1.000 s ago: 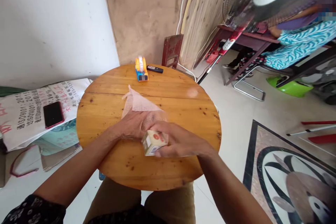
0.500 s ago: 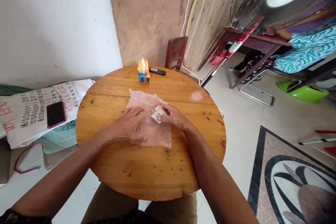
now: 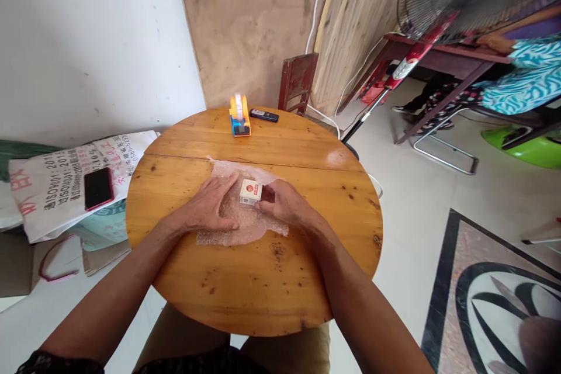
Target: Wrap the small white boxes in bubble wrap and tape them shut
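Open tabletop (image 3: 272, 149) before tape dispenser (image 3: 239, 118)

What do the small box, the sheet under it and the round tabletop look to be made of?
Small box: probably thin card, with printed faces and crisp folded edges.
Sheet: seemingly plastic bubble wrap, translucent and pinkish, with a dimpled, glinting surface.
Round tabletop: apparently wood, with knots and grain; its shine suggests varnish.

The head view looks from above the six o'clock edge of the round table (image 3: 245, 298), facing forward and down; it is near enough that the left hand (image 3: 208, 204) and right hand (image 3: 287, 204) fall near its middle; it also catches the fan (image 3: 477, 3) at two o'clock, patterned floor (image 3: 488, 315) at four, printed sack (image 3: 63, 187) at nine.
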The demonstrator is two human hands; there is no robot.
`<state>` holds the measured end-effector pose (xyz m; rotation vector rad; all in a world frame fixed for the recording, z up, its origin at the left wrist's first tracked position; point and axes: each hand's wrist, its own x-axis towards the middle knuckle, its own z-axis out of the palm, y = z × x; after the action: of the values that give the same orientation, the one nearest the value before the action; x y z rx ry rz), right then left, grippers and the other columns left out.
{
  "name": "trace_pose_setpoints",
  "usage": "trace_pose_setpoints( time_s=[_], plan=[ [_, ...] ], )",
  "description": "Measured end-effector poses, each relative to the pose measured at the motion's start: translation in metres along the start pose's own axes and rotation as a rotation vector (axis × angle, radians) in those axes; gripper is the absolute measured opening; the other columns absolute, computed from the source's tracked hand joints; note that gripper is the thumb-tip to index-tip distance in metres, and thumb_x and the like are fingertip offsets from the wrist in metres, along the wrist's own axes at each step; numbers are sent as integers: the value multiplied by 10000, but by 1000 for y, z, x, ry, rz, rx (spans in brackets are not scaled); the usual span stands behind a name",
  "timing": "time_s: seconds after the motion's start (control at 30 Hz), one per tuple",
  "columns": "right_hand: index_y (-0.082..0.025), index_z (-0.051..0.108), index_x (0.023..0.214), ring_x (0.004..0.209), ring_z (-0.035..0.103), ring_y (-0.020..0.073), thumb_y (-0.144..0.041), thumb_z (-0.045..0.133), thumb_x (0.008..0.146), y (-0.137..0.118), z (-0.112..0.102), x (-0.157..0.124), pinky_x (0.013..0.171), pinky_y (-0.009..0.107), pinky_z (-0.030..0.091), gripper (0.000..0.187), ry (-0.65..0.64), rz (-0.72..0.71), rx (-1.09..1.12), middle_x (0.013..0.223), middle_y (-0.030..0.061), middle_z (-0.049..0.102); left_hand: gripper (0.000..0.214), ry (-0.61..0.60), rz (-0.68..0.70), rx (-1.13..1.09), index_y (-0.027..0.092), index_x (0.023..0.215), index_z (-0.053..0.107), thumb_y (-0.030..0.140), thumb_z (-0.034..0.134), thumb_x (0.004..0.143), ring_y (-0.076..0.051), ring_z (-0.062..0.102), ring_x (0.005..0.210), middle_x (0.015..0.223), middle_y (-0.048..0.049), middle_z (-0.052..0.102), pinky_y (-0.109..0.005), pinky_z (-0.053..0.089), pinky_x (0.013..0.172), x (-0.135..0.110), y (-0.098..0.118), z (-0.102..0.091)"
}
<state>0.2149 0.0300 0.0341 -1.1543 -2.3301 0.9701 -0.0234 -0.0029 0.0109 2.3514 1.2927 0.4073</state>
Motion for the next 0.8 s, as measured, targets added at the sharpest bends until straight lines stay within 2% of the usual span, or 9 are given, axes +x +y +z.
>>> trace_pose_setpoints(
  time_s=[0.3, 0.43, 0.67, 0.73, 0.8],
  plan=[
    [-184, 688, 1016, 821, 593, 215, -225, 635, 687, -5, -1, -1, 704, 271, 444, 336, -31, 2, 6, 909, 13, 706, 1125, -9, -8, 10, 142, 1554, 101, 532, 723, 701, -409, 330, 1385, 1543, -202, 326, -553, 248, 1140, 0, -3, 0],
    [-179, 691, 976, 798, 594, 213, -259, 650, 696, -6, -1, -1, 692, 272, 443, 294, -24, 12, 0, 887, 21, 706, 1118, 0, 12, 7, 153, 1555, 92, 534, 715, 709, -395, 369, 1355, 1544, -195, 327, -551, 259, 1128, 0, -5, 1],
    [-161, 694, 950, 799, 583, 210, -285, 650, 704, -5, 1, -2, 715, 278, 443, 279, -28, 50, -23, 865, 20, 695, 1097, 18, 44, 15, 164, 1551, 120, 525, 715, 703, -385, 298, 1416, 1572, -171, 291, -525, 217, 1157, 1, -5, 2],
    [-167, 694, 1016, 850, 598, 226, -292, 666, 712, -5, 2, -2, 752, 294, 458, 330, -45, 46, -7, 917, 34, 705, 1097, 16, 52, 20, 147, 1550, 120, 525, 710, 706, -379, 293, 1421, 1572, -177, 291, -518, 208, 1165, 1, -5, 2],
    [-191, 653, 1171, 939, 612, 247, -334, 678, 736, -3, 3, -3, 804, 322, 478, 459, -15, 41, 23, 1056, 58, 700, 1098, 12, 53, 19, 143, 1550, 118, 530, 706, 707, -378, 288, 1425, 1573, -180, 288, -519, 208, 1167, 1, -5, 2]
  ],
)
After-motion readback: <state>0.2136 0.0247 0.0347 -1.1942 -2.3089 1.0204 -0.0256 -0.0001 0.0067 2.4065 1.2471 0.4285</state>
